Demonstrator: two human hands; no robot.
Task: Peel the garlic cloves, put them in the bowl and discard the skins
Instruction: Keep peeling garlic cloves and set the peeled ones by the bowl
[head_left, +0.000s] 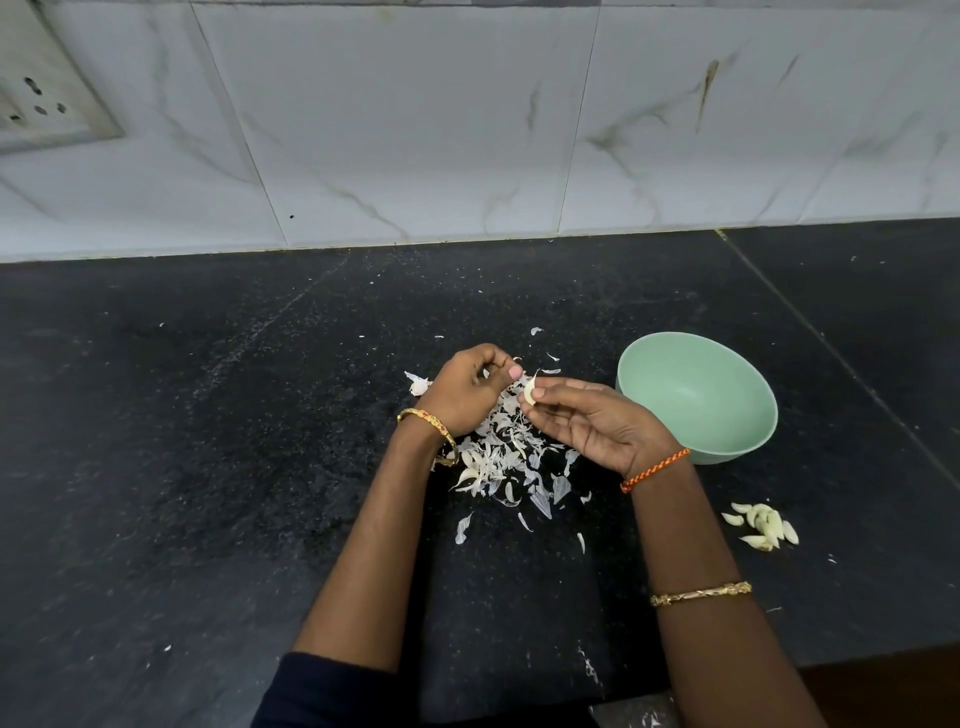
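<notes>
Presently a garlic clove (529, 391) is pinched by the right hand (597, 423) while the left hand (465, 392), fingers curled, picks at its skin above the desk (208, 415).

1. A garlic clove (529, 391), pale cream and curved, sits just above the frame's centre, pinched at the fingertips of the right hand (597, 423), with a wisp of skin curling up from its top.
2. The bowl (696, 397), mint green and round, stands upright right of centre; no cloves show inside it.
3. Peeled cloves (762, 525) lie in a small cluster at lower right, below the bowl and apart from it.
4. Skins (506, 462), thin white flakes, lie heaped at centre, with strays scattered around.
</notes>
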